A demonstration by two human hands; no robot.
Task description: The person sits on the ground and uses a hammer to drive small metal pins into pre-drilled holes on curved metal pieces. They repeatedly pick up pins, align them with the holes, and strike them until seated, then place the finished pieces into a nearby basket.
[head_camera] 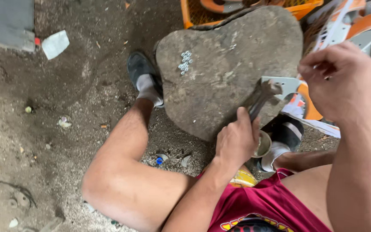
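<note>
Head view, left to right. Upper left of frame: grey slab edge (pixel 6 23) with a white scrap (pixel 55 44) just beside it on the dirt floor (pixel 44 129). Small litter scattered at lower left. Centre left: bare left leg (pixel 125 172), knee bent, foot in grey sock and black shoe (pixel 140 68) touching the left edge of the flat stone (pixel 220 73). Stone serves as the worktop; a small cluster of silver nuts (pixel 185 62) sits on its upper left part. Centre right: left hand (pixel 237 139), fingers wrapped tight around a dark metal wrench (pixel 260 99), whose head reaches up to a grey metal bracket (pixel 282 83) at the stone's right edge. A small cup (pixel 263 145) sits just under that hand. Right foot, black shoe (pixel 288 131), beside it. Right: right hand (pixel 342 81), fingertips pinched together on a small part, too small to tell what, just right of the bracket. Top and upper right: orange crate (pixel 194 15) and orange-and-grey metal parts (pixel 366 25). Bottom: maroon shirt (pixel 267 206).
</note>
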